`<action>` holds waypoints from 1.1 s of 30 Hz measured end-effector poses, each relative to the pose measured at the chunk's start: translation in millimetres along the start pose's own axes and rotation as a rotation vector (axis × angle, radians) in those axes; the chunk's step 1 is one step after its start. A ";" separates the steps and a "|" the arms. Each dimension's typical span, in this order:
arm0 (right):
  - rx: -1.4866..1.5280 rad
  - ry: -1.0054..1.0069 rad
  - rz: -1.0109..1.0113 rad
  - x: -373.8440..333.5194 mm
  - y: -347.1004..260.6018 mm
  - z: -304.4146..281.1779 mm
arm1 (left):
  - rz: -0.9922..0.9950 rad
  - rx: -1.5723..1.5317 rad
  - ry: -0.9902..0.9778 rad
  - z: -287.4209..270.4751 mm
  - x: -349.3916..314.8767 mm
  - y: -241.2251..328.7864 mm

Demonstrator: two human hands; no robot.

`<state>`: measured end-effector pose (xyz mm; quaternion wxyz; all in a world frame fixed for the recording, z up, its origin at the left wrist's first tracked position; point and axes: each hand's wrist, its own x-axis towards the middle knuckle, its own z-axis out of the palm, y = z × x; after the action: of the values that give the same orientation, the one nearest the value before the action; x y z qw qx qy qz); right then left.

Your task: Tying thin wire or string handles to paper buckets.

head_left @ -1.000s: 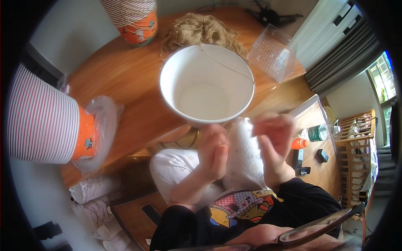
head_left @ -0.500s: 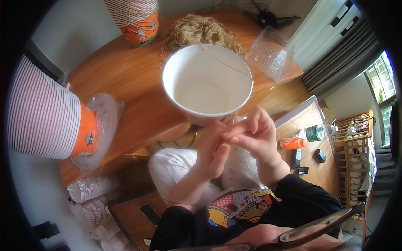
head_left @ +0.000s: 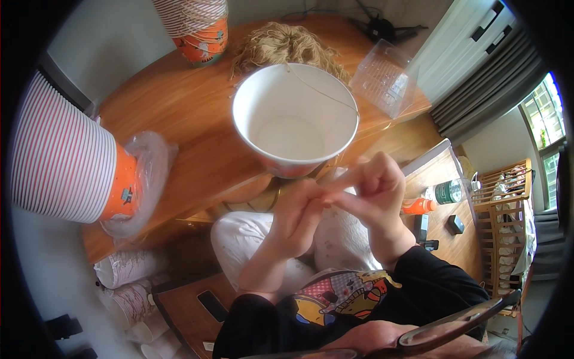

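Note:
A white-lined paper bucket [head_left: 287,134] stands open at the table's near edge. Across its mouth runs a thin tan cord [head_left: 326,93], from the far rim to the right rim. Just in front of the bucket, over my lap, my left hand [head_left: 296,215] and my right hand [head_left: 376,191] meet at the fingertips. Both are closed in a pinch; what lies between the fingers is too small to make out. A heap of loose tan cords [head_left: 290,48] lies behind the bucket.
Nested orange buckets [head_left: 119,185] lie at left by a clear plastic bag [head_left: 149,161]; another stack [head_left: 203,42] stands at the back. A clear plastic box [head_left: 385,78] sits back right. Bottles [head_left: 448,191] stand on a lower table at right. A phone [head_left: 213,305] lies lower left.
My left hand has shifted slightly left and down, its fingers more folded. My right hand has turned a little, its fingertips still against the left's. The bucket stays in place.

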<state>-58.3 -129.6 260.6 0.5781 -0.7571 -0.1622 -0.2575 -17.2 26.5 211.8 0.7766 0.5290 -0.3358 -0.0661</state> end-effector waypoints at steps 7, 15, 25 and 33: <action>-0.761 0.076 -0.340 30.4 -6.6 -1.8 | -0.030 0.182 0.193 -2.3 1.4 4.4; -0.577 0.043 -0.323 28.7 2.3 1.5 | 0.194 0.467 0.283 -5.1 5.2 1.7; -0.549 0.031 -0.321 28.4 3.2 1.5 | 0.166 0.453 0.300 -5.4 5.3 -0.8; -0.547 0.031 -0.316 28.2 2.9 2.1 | 0.188 0.466 0.293 -4.9 6.5 -1.1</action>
<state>-33.3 -129.9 274.2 0.3084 -0.8458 -0.1935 -0.3898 -9.1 26.9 212.7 0.6771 0.6636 -0.2736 0.1624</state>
